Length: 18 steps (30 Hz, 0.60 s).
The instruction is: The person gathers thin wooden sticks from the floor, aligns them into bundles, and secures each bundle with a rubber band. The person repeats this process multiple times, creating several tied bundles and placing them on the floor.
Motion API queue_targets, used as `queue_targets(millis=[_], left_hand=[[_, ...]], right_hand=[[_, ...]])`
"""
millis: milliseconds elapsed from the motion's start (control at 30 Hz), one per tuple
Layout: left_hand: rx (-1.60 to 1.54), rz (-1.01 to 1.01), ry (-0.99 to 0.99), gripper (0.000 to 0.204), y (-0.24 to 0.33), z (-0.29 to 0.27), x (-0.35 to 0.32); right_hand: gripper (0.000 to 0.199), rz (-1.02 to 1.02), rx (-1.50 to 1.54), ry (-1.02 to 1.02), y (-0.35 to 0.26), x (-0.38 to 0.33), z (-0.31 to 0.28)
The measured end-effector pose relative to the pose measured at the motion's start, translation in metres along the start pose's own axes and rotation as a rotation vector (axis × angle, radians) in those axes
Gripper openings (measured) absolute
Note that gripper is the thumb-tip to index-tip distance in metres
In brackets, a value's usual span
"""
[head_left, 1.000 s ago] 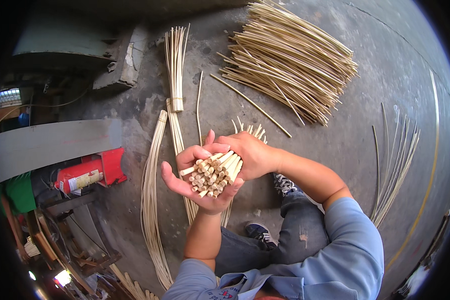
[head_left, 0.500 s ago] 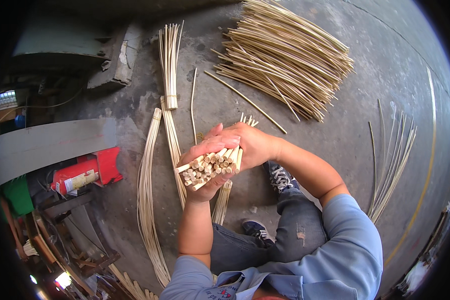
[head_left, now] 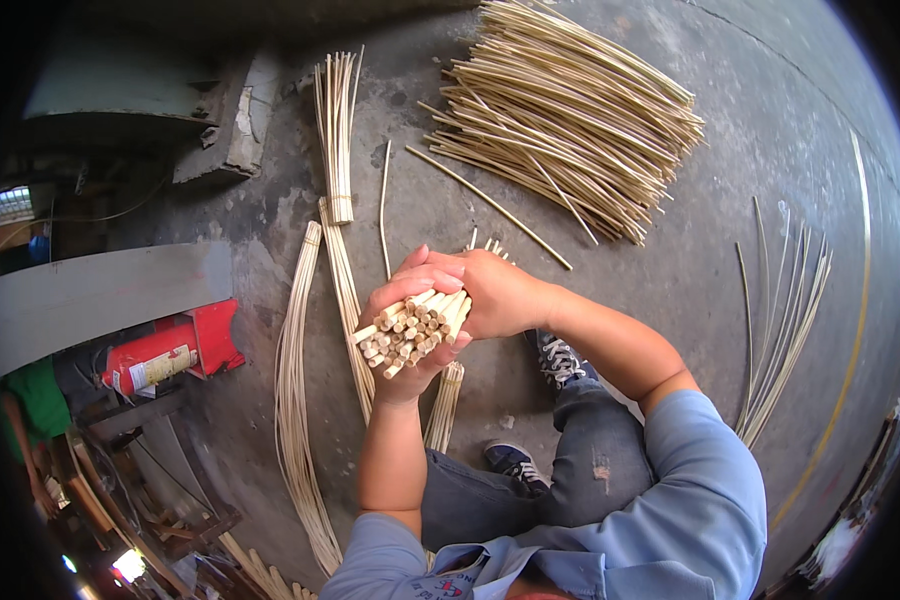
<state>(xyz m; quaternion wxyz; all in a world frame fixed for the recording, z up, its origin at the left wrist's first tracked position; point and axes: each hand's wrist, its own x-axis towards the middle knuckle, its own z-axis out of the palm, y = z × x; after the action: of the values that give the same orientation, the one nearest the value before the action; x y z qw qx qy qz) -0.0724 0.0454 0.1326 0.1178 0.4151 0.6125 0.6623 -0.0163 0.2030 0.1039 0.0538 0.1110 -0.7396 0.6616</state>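
Wrapping its fingers and thumb around the sticks (head_left: 413, 332), the left hand (head_left: 400, 292) held them in a tight bunch above the floor (head_left: 670, 310) in the head view, while the right hand (head_left: 507, 295) lay against their right side, its fingers hidden, so its grip could not be told. Toward the floor's far edge lay a pile (head_left: 570, 120), with a bound bundle (head_left: 292, 400) toward its left edge and thin canes (head_left: 785, 350) toward its right edge.
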Motion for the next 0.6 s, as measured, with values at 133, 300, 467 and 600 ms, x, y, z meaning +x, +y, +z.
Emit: queue_targets(millis=[133,300,467,600], left_hand=[[-0.035,0.095,-0.033,0.058,0.003,0.007,-0.005],[-0.061,-0.054,0.033,0.063,-0.010,0.002,-0.010],[-0.044,-0.064,0.091,0.054,-0.019,-0.001,-0.001],[-0.025,-0.133,0.220,0.041,-0.018,-0.004,0.009]], right_hand=[[0.054,-0.038,-0.056,-0.036,0.006,-0.010,0.001],[0.059,-0.147,-0.183,-0.005,0.019,0.008,0.002],[0.061,-0.235,0.005,-0.042,0.044,0.022,0.006],[0.060,-0.112,0.126,-0.062,0.044,0.035,0.010]])
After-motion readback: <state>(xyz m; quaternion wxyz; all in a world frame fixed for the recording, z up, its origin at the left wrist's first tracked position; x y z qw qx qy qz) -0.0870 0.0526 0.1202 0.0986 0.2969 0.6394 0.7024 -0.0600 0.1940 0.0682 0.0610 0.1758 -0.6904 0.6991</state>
